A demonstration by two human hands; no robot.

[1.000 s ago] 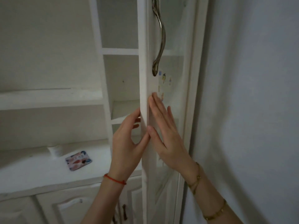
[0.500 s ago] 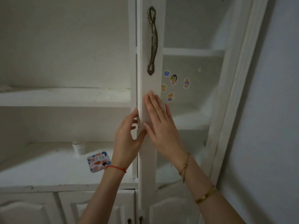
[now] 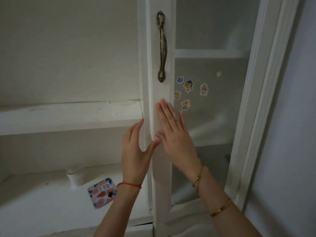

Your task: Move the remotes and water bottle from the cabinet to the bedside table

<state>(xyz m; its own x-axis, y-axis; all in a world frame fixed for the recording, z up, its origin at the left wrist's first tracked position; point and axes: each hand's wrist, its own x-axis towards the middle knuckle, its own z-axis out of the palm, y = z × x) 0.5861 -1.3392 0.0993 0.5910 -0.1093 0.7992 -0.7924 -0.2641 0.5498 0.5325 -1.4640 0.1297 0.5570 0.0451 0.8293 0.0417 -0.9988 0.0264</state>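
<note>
A white cabinet door [image 3: 162,168] with a glass pane and a bronze handle [image 3: 162,47] stands nearly flush with the cabinet frame. My right hand [image 3: 172,134] lies flat against the door's front stile, fingers straight and pointing up. My left hand [image 3: 136,151] is at the door's left edge, thumb on the front of the stile and fingers beside the frame post. No remote or water bottle shows in the head view; the shelves behind the glass look bare.
Cartoon stickers [image 3: 188,86] dot the glass pane. On the open counter [image 3: 42,202] to the left sit a small white jar [image 3: 75,177] and a colourful patterned card [image 3: 102,192]. An open shelf [image 3: 68,117] runs above. A grey wall [image 3: 290,134] is at the right.
The door has swung from edge-on to almost flat against the cabinet, with both hands staying on it. The view has shifted right to left, so the counter items sit nearer the middle.
</note>
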